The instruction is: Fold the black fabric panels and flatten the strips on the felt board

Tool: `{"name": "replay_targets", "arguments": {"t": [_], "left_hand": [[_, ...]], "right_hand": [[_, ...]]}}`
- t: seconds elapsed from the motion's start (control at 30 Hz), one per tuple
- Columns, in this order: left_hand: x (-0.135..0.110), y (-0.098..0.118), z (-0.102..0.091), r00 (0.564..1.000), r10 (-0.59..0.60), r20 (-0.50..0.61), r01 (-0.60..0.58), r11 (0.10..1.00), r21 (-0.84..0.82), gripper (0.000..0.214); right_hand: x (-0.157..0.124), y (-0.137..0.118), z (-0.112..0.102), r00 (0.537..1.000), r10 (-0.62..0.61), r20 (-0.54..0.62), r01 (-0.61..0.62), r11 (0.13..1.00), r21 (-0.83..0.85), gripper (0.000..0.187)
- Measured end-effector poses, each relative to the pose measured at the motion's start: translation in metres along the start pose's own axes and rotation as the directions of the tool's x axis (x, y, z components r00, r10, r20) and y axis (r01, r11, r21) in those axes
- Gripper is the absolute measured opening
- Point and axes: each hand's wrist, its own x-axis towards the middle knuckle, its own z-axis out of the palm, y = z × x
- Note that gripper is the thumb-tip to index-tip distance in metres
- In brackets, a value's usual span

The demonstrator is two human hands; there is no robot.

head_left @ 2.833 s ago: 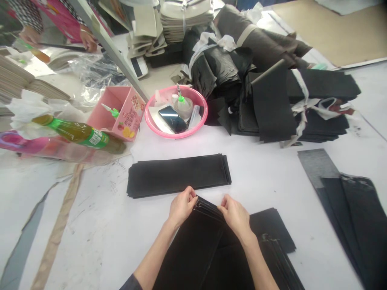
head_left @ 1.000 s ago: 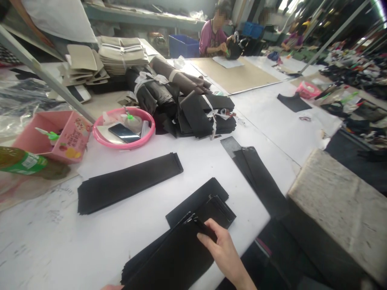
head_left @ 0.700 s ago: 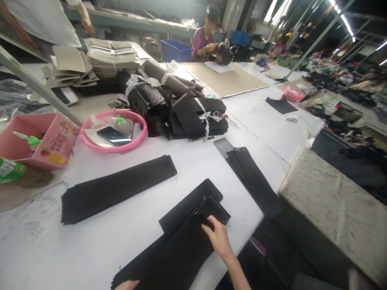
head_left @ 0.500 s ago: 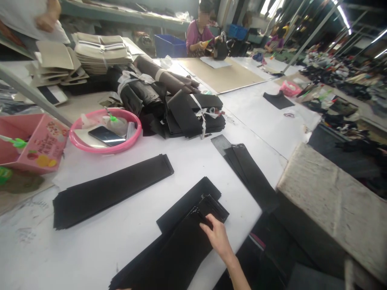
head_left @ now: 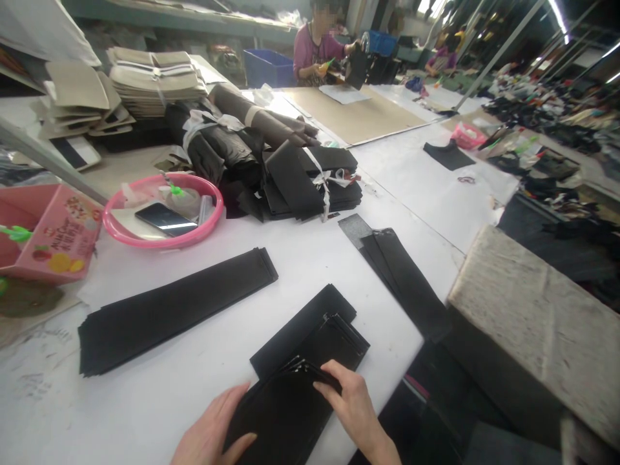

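Several long black panels of sheet material (head_left: 276,413) lie stacked at the table's near edge. Their far ends look shiny. My right hand (head_left: 353,403) pinches the far right corner of the top panels between thumb and fingers, lifting it slightly. Along the left side, my left hand (head_left: 213,423) grips the same panels, fingers at the edge and thumb on top. Under and beyond them more black panels (head_left: 303,326) stick out. A separate neat stack of black strips (head_left: 179,310) lies to the left.
Fanned black strips (head_left: 404,278) reach the table's right edge. A pink basin (head_left: 162,242) holding a phone, a pink box (head_left: 68,239) and tied black bundles (head_left: 314,184) stand farther back. A grey slab (head_left: 537,323) is at right. Another person (head_left: 320,48) works across the table.
My left hand has come into view and taken hold of the panels' left edge. The top panels and my right hand, now pinching their corner, have shifted toward me.
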Motion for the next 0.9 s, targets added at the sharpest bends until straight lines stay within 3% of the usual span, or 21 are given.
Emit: {"name": "replay_targets", "arguments": {"t": [0.07,0.13,0.23,0.3,0.33,0.4,0.47,0.5,0.6,0.73,0.9], "left_hand": [[0.027,0.039,0.008,0.992,0.124,0.01,-0.122,0.986,-0.117,0.071],[0.052,0.067,0.017,0.97,0.206,0.132,-0.156,0.936,-0.315,0.075],[0.076,0.088,0.028,0.883,0.274,0.381,-0.037,0.851,-0.524,0.035],[0.083,0.092,0.033,0.838,0.296,0.458,0.029,0.815,-0.579,0.022],[0.085,0.093,0.034,0.835,0.298,0.462,0.034,0.811,-0.584,0.02],[0.088,0.094,0.037,0.851,0.3,0.432,-0.035,0.852,-0.523,0.016],[0.093,0.094,0.04,0.872,0.298,0.388,-0.158,0.923,-0.352,0.011],[0.096,0.094,0.041,0.876,0.301,0.376,-0.21,0.942,-0.262,0.009],[0.108,0.094,0.044,0.866,0.302,0.398,-0.262,0.953,-0.153,0.009],[0.117,0.097,0.044,0.891,0.259,0.372,-0.205,0.962,-0.179,0.02],[0.11,0.093,0.023,0.897,0.268,0.352,-0.107,0.903,-0.415,0.018]], "right_hand": [[-0.006,-0.007,0.001,0.998,-0.035,0.045,0.035,0.999,0.007,0.005],[-0.009,-0.012,0.0,0.996,-0.051,0.07,0.049,0.998,0.026,0.005],[-0.008,-0.012,-0.01,0.99,-0.019,0.136,0.007,0.996,0.093,0.009],[-0.002,-0.002,-0.02,0.985,0.0,0.175,-0.029,0.987,0.159,0.017],[0.003,0.006,-0.025,0.99,0.008,0.143,-0.033,0.985,0.172,0.019],[0.015,0.03,-0.032,0.999,-0.01,-0.032,0.012,0.997,0.073,0.023],[0.027,0.056,-0.034,0.971,-0.105,-0.217,0.065,0.981,-0.185,0.025],[0.032,0.069,-0.032,0.953,-0.169,-0.253,0.083,0.944,-0.319,0.025],[0.041,0.097,-0.024,0.921,-0.308,-0.238,0.134,0.825,-0.549,0.028],[0.041,0.115,-0.017,0.885,-0.424,-0.194,0.217,0.743,-0.633,0.035],[0.037,0.126,-0.017,0.879,-0.441,-0.18,0.247,0.745,-0.62,0.048]]}}
